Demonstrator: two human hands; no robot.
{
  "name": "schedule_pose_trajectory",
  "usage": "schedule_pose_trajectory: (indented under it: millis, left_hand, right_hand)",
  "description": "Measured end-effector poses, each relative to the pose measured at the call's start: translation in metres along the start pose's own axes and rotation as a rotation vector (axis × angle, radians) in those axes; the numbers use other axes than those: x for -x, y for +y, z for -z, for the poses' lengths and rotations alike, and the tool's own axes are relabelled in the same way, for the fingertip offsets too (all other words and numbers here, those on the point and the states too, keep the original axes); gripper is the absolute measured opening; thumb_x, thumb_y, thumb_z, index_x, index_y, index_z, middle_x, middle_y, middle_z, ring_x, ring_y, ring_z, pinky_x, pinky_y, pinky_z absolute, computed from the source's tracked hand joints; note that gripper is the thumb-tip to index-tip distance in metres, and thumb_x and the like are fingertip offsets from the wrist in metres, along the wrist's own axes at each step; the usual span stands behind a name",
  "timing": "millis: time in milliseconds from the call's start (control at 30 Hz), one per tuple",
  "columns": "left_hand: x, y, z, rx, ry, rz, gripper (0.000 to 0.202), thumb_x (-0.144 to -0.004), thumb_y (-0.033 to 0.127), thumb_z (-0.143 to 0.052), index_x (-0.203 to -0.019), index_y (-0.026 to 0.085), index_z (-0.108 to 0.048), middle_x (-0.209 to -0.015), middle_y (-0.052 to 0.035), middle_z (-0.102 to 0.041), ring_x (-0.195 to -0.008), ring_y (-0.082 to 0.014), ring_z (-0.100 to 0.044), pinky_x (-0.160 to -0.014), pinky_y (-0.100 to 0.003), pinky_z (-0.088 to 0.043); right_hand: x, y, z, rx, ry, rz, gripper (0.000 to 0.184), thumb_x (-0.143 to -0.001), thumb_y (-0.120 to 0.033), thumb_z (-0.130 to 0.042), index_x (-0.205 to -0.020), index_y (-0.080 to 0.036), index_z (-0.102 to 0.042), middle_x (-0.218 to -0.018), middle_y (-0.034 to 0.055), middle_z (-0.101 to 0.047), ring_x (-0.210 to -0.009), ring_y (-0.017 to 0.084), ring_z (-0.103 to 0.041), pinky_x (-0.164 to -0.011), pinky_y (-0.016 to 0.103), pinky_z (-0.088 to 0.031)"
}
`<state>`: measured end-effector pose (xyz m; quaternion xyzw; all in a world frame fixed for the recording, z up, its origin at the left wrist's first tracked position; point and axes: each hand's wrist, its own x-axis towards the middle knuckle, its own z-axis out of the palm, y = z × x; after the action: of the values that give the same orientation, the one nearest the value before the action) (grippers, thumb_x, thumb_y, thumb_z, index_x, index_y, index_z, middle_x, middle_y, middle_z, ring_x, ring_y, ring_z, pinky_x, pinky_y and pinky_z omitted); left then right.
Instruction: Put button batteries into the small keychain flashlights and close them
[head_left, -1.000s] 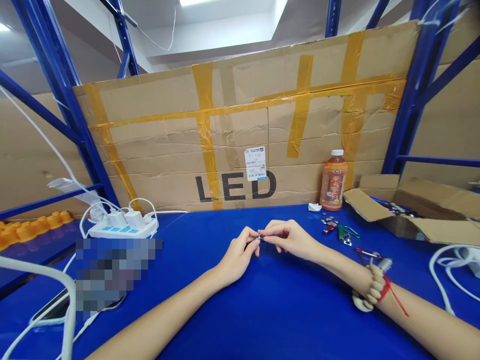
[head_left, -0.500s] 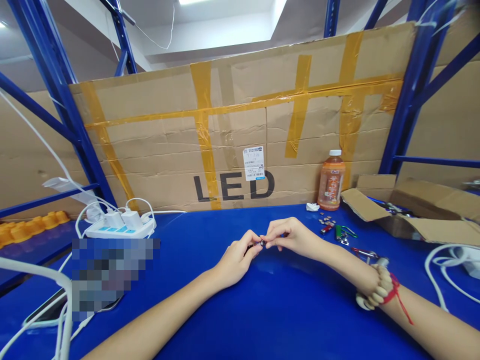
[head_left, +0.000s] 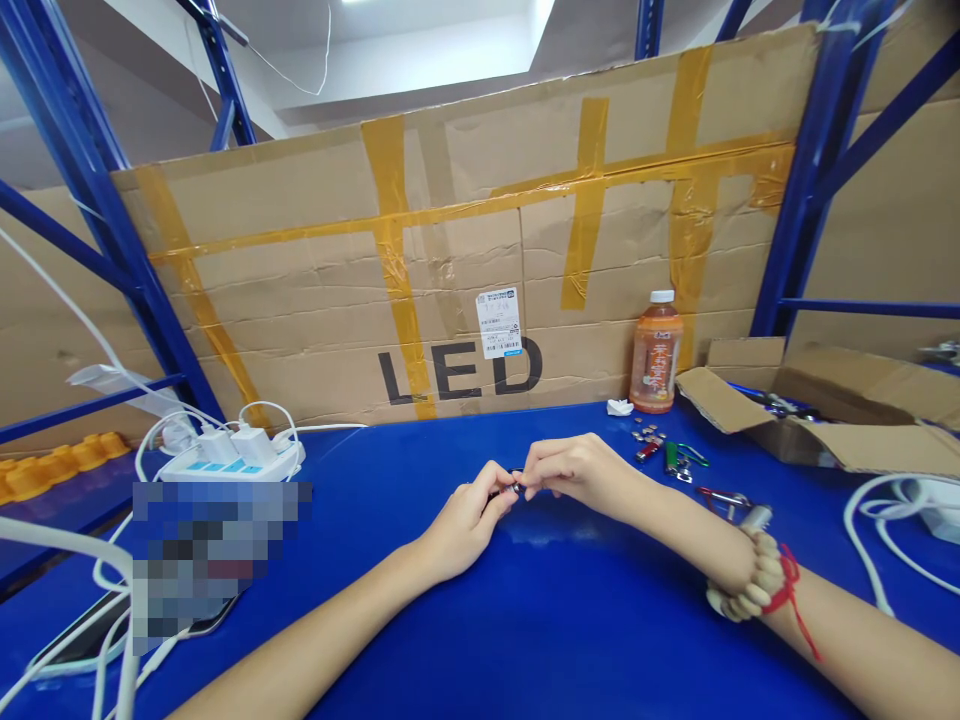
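Both my hands meet over the middle of the blue table (head_left: pixel 525 620). My left hand (head_left: pixel 466 518) pinches a small dark metal part (head_left: pixel 515 487) between thumb and fingers. My right hand (head_left: pixel 574 470) is closed in a pinch on the same part from the other side. The part is too small to name. A bead bracelet and a red string (head_left: pixel 757 590) are on my right wrist. Small metal pieces (head_left: pixel 646 438), a red piece and a green carabiner (head_left: pixel 681 458) lie to the right of my hands.
An orange drink bottle (head_left: pixel 655 355) stands by the taped "LED" cardboard wall (head_left: pixel 465 270). An open cardboard box (head_left: pixel 817 420) lies at the right, white cable (head_left: pixel 870 530) beside it. A power strip with chargers (head_left: pixel 232 455) and a phone (head_left: pixel 90 640) sit at the left.
My hands stay pinched together on the small part and have shifted slightly lower over the table. The camera view has tilted a little.
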<state>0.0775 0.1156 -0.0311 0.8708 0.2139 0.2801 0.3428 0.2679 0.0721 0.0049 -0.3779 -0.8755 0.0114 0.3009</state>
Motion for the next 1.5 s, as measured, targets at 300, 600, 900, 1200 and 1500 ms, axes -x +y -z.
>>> schedule_pose_trajectory:
  millis: [300, 600, 900, 1200, 1500]
  left_hand:
    - [-0.001, -0.004, 0.001, -0.1, 0.077, -0.006, 0.013, -0.089, 0.028, -0.035, -0.087, 0.02, -0.045, -0.067, 0.0041, -0.052, -0.063, -0.0102, -0.049, -0.065, -0.022, -0.036]
    - [-0.002, -0.004, 0.002, -0.109, 0.077, 0.007, 0.014, -0.089, 0.028, -0.036, -0.089, 0.02, -0.047, -0.069, 0.0037, -0.055, -0.065, -0.0105, -0.051, -0.065, -0.022, -0.037]
    - [-0.003, -0.002, 0.001, -0.101, 0.049, -0.001, 0.014, -0.089, 0.029, -0.035, -0.087, 0.02, -0.046, -0.067, 0.0033, -0.054, -0.064, -0.0107, -0.051, -0.066, -0.022, -0.037]
    - [-0.003, -0.003, 0.001, -0.085, 0.05, -0.016, 0.016, -0.09, 0.03, -0.035, -0.086, 0.019, -0.045, -0.066, 0.0027, -0.054, -0.063, -0.0108, -0.051, -0.066, -0.023, -0.038]
    - [-0.003, -0.002, -0.001, -0.082, 0.031, -0.01, 0.014, -0.089, 0.03, -0.036, -0.086, 0.019, -0.044, -0.064, 0.0039, -0.054, -0.06, -0.0097, -0.049, -0.062, -0.021, -0.036]
  right_hand:
    - [0.003, 0.0, -0.005, 0.085, 0.112, 0.107, 0.03, -0.088, -0.023, -0.042, -0.074, -0.016, -0.068, -0.076, 0.0041, -0.065, -0.055, 0.007, -0.054, -0.049, 0.017, -0.037]
    - [0.003, 0.002, -0.009, 0.111, 0.109, 0.089, 0.031, -0.089, -0.022, -0.041, -0.076, -0.016, -0.068, -0.075, 0.0042, -0.065, -0.056, 0.007, -0.055, -0.047, 0.016, -0.037]
    - [0.003, 0.002, -0.011, 0.128, 0.079, 0.045, 0.028, -0.088, -0.021, -0.044, -0.074, -0.016, -0.068, -0.074, 0.0033, -0.064, -0.053, 0.006, -0.053, -0.047, 0.016, -0.036]
    - [0.003, 0.002, -0.011, 0.139, 0.053, 0.008, 0.024, -0.086, -0.02, -0.046, -0.075, -0.017, -0.068, -0.075, 0.0026, -0.064, -0.052, 0.006, -0.052, -0.048, 0.016, -0.036]
    - [0.003, 0.001, -0.011, 0.175, 0.019, 0.009, 0.024, -0.086, -0.019, -0.046, -0.075, -0.017, -0.067, -0.077, 0.0028, -0.064, -0.054, 0.006, -0.053, -0.049, 0.016, -0.035]
